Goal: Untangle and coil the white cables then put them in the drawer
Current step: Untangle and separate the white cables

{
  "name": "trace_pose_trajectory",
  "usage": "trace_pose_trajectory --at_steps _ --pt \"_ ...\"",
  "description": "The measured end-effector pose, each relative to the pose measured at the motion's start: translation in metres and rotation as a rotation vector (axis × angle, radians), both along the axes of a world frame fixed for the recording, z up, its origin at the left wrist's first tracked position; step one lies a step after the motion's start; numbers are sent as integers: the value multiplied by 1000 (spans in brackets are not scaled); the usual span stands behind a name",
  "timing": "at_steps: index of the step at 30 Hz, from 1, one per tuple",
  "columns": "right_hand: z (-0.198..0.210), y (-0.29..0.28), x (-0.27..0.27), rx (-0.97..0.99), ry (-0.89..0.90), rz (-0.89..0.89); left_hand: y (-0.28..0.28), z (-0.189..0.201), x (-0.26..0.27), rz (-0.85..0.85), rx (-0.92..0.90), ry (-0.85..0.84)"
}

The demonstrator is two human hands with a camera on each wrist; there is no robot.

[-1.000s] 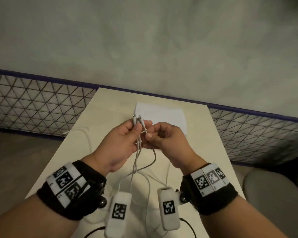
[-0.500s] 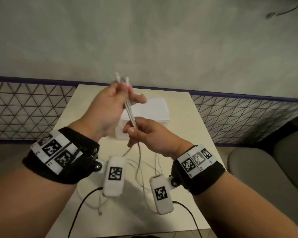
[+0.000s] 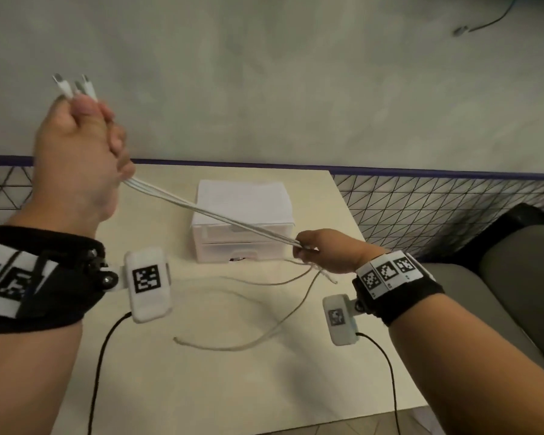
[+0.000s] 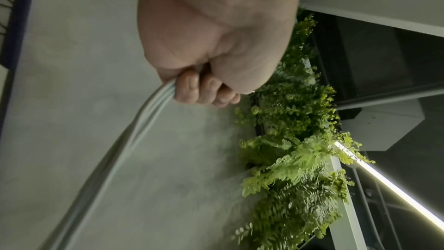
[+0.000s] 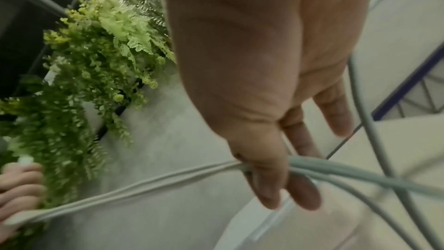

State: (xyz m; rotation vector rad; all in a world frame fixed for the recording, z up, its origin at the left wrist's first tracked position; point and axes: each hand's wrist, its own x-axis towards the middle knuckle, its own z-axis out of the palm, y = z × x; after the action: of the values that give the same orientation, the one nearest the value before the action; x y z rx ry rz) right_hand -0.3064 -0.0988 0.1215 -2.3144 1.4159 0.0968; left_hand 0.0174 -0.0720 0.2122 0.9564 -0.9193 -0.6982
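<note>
While the left hand (image 3: 76,158) is raised high at the left of the head view, it grips a bundle of white cables (image 3: 208,211) in a closed fist; three connector plugs (image 3: 74,86) stick up above its thumb and knuckles. The left wrist view confirms it — fingers (image 4: 192,90) curled tight round the strands, which leave the fist at its lower side.

From there the cables run taut, down and to the right, to the right hand (image 3: 325,251). That hand pinches the strands between thumb and fingers, low over the bench (image 3: 201,387). In the right wrist view the thumb lies across the bundle and the other fingers (image 5: 334,113) are loosely extended.

Past the right hand the cables hang slack — loose tails (image 3: 264,334) curve across the bench top toward the near side, one free end lying near the middle.

A small white drawer unit (image 3: 242,221) stands on the bench behind the stretched span, toward the far edge; both drawers look pushed in.

Each wrist carries a black band with printed markers and a white camera pod. Grey wall beyond, a patterned panel below it, green ferns in both wrist views.
</note>
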Motion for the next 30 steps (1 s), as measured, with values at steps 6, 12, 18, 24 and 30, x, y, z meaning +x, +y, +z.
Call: trace_pose_trajectory --at_steps 6,12,18,24,30 --pt "11 -6 -26 -121 -11 -185 10 2 -18 -9 49 -358" --pt "28 8 -7 -100 -255 -156 23 -36 -85 -489 185 -1018" --pt "23 17 12 -174 -216 -37 26 -67 -139 -746 299 -1394" --pt "9 16 5 -130 -270 -81 13 -73 -138 -655 365 -1492" --pt "-11 17 -21 -88 -851 -505 -3 -72 -107 -515 411 -1396"
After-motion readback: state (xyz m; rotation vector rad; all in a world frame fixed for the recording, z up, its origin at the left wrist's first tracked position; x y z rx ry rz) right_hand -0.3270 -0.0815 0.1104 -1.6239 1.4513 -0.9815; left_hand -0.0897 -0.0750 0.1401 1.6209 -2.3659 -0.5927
